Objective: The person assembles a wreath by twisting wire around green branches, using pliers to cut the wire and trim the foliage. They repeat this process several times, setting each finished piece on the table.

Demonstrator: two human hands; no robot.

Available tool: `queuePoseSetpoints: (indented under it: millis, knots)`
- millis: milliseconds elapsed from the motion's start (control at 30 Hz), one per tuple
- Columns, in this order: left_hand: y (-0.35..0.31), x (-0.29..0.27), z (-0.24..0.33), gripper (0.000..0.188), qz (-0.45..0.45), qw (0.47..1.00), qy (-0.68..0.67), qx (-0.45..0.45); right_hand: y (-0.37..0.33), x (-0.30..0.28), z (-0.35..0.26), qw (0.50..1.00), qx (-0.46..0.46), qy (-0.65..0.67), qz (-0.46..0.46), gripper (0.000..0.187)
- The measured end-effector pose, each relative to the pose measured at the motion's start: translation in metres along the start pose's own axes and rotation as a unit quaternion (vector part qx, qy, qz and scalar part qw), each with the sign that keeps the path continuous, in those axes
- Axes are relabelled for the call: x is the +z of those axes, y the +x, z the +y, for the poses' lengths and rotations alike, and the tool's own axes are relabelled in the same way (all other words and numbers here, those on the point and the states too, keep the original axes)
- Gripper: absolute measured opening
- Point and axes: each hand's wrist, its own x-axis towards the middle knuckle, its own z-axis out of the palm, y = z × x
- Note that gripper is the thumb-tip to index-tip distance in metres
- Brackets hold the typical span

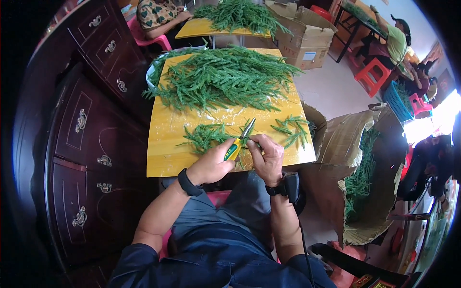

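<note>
My left hand (214, 162) is closed around the yellow-and-green handles of a pair of long-nose pliers (246, 129), whose metal jaws point up and away to the right. Close beside the jaws, my right hand (266, 157) has its thumb and fingers pinched on a small green sprig (245, 142); much of it is hidden by the fingers. A little bunch of artificial pine sprigs (207, 136) lies left of the pliers. More loose sprigs (292, 129) rest to the right of my right hand. Both hands are over the near part of the yellow tabletop (168, 156).
A large heap of green branches (225, 77) covers the table's far half. A torn cardboard box (341, 153) holding greenery stands at right, a dark wooden cabinet (96, 134) at left. People work beyond, near a second table, a red stool (373, 76) and a blue basket (397, 102).
</note>
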Motion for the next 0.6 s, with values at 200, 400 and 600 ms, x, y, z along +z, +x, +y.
queuePoseSetpoints:
  millis: [200,400,600]
  knots:
    - [-0.001,-0.008,0.000,0.050,-0.013,0.999,0.002,-0.035,-0.002,-0.001,0.007,0.998,-0.052,-0.037,0.021,0.006]
    - [-0.001,-0.014,0.007,0.056,0.003,0.998,0.062,-0.029,-0.002,0.000,0.007,0.995,-0.073,-0.064,0.025,0.007]
    - [0.001,-0.009,0.013,0.049,0.010,0.998,0.061,-0.028,-0.001,0.001,0.007,0.995,-0.074,-0.062,0.020,0.008]
